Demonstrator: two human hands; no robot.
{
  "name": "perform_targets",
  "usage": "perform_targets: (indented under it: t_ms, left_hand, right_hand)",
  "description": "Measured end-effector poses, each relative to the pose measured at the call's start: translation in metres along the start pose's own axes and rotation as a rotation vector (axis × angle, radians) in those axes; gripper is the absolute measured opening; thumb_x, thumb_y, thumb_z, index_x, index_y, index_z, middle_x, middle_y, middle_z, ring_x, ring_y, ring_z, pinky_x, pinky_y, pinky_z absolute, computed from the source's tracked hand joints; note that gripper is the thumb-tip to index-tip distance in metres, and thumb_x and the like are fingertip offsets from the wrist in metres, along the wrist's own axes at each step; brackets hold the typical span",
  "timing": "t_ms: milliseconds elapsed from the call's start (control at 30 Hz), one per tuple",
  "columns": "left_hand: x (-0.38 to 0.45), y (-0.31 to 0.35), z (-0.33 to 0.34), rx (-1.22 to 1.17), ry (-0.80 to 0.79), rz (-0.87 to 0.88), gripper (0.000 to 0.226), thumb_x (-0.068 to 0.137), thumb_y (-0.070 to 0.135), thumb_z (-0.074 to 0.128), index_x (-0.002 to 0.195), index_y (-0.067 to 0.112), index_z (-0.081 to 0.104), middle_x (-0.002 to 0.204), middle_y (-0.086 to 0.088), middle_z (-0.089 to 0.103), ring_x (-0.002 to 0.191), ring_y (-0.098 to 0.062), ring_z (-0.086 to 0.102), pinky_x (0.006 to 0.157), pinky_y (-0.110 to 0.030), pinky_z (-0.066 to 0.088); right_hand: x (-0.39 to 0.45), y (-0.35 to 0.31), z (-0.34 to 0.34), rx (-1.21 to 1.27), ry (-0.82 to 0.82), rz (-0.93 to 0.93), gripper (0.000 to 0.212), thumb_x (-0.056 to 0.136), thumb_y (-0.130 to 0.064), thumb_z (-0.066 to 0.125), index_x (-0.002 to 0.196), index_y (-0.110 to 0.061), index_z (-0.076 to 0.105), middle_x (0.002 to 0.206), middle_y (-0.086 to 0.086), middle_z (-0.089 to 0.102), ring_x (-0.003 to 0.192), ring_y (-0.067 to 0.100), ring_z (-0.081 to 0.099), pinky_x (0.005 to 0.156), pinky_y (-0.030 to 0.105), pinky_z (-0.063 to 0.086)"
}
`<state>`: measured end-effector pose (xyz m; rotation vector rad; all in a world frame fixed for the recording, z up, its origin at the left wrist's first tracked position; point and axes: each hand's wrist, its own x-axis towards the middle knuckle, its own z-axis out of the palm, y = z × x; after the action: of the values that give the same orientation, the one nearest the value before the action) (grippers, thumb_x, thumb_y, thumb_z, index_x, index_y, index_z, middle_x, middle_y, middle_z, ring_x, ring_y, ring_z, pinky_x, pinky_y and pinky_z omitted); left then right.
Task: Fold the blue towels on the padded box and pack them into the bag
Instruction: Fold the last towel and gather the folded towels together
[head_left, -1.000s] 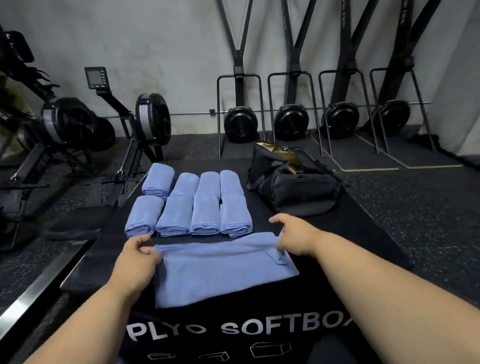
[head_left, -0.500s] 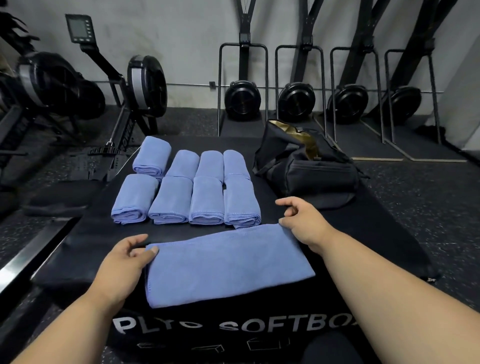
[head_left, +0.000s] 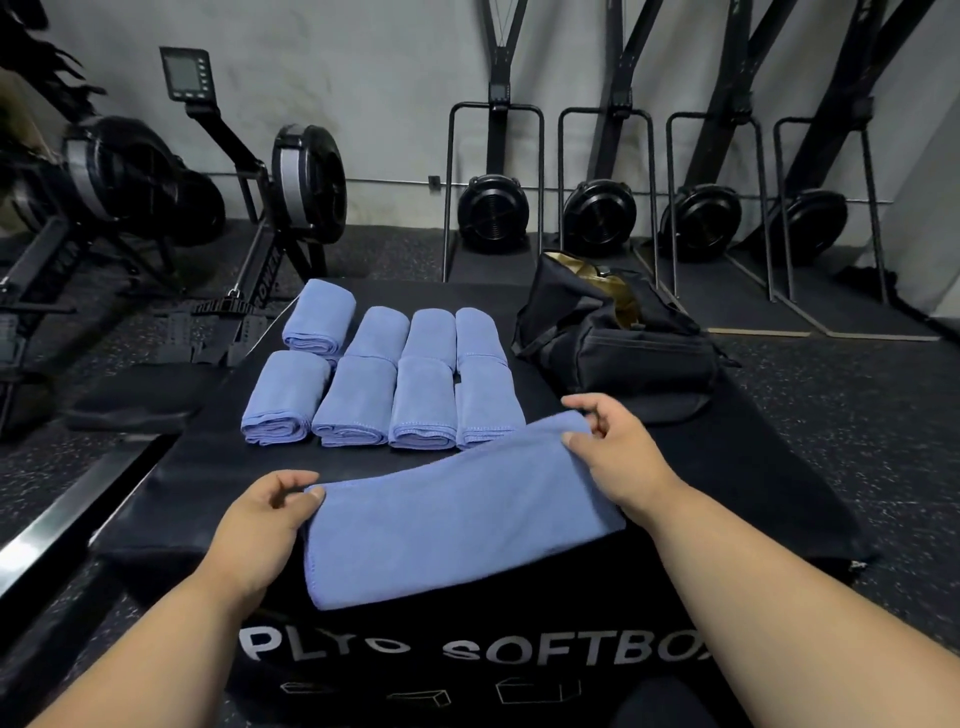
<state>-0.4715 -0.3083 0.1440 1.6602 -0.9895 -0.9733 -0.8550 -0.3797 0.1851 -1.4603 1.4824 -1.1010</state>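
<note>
A blue towel (head_left: 457, 514), folded into a long band, lies across the near part of the black padded box (head_left: 737, 467). My left hand (head_left: 260, 525) pinches its far left corner between thumb and fingers. My right hand (head_left: 618, 452) pinches the far right corner, which is lifted slightly off the box. Behind it, several folded blue towels (head_left: 379, 374) lie in two rows. A black bag (head_left: 618, 332) with an open top and tan lining sits at the box's far right.
Rowing machines (head_left: 291, 208) stand on the floor to the left. More upright rowers (head_left: 597, 208) line the grey back wall. A metal rail (head_left: 62, 525) runs along the floor at the near left. Dark speckled rubber floor (head_left: 841, 415) surrounds the box.
The towel went from half-open to a flat folded band. Both hands have now taken its far corners, and the right corner has risen. The view has tilted down and closer.
</note>
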Motion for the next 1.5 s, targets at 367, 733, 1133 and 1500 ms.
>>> perform_targets:
  t_ms: [367, 733, 1133, 1500]
  left_hand:
    - [0.001, 0.002, -0.001, -0.034, 0.028, -0.040, 0.013, 0.095, 0.019, 0.078, 0.106, 0.018, 0.072, 0.097, -0.003, 0.077, 0.088, -0.018, 0.069, 0.085, -0.031, 0.052]
    - [-0.054, 0.003, 0.008, -0.005, -0.021, 0.001, 0.060, 0.091, 0.012, 0.081, 0.132, 0.038, 0.047, 0.099, -0.001, 0.076, 0.084, -0.012, 0.074, 0.078, -0.029, 0.054]
    - [-0.110, 0.020, 0.007, 0.187, -0.014, 0.134, 0.032, 0.096, 0.009, 0.066, 0.102, 0.039, 0.076, 0.093, 0.012, 0.077, 0.088, -0.007, 0.070, 0.069, -0.019, 0.049]
    - [-0.108, 0.065, 0.015, -0.190, 0.021, 0.113, 0.061, 0.093, 0.016, 0.077, 0.146, 0.037, 0.056, 0.080, 0.011, 0.068, 0.075, -0.009, 0.065, 0.086, -0.032, 0.053]
  right_hand:
    - [0.018, 0.021, 0.021, -0.326, 0.036, 0.169, 0.049, 0.091, -0.014, 0.072, 0.136, -0.024, 0.060, 0.080, -0.003, 0.065, 0.078, 0.014, 0.064, 0.078, 0.030, 0.052]
    - [-0.022, 0.015, 0.002, -0.547, -0.039, 0.308, 0.024, 0.081, -0.034, 0.067, 0.075, -0.017, 0.052, 0.072, 0.000, 0.056, 0.066, 0.020, 0.049, 0.062, 0.034, 0.040]
    - [-0.053, -0.045, -0.026, -0.214, -0.016, -0.060, 0.028, 0.082, 0.000, 0.059, 0.093, -0.025, 0.063, 0.077, 0.002, 0.059, 0.064, 0.006, 0.049, 0.060, 0.020, 0.042]
    - [0.087, -0.168, 0.001, -0.430, -0.053, -0.462, 0.041, 0.093, -0.024, 0.068, 0.132, -0.035, 0.070, 0.135, -0.007, 0.067, 0.127, 0.009, 0.060, 0.112, 0.028, 0.045]
